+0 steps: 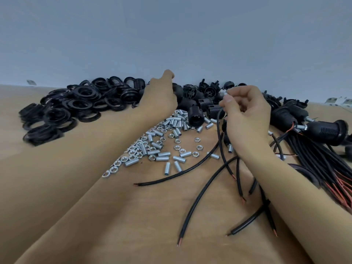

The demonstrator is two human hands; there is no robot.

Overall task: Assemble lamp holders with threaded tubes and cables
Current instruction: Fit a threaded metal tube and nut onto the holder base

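The left hand [162, 96] is reaching out to the pile of black lamp holders [198, 100] lying along the far edge of the table [76, 187]; its fingers are hidden behind the hand, so whether it is gripping anything cannot be told. The right hand [247, 115] is hovering above the table right of centre, fingers curled, pinching the white-tipped end of a black cable [221, 141] that is hanging down to the surface. Loose cables [200, 195] with bare copper ends are lying toward the near right. Silver threaded tubes [177, 122] and nuts [133, 151] are lying scattered mid-table between the arms. Black rings [76, 103] are heaped at the far left. Finished holders with cables [323, 130] are lying at the right edge. No writing can be read.
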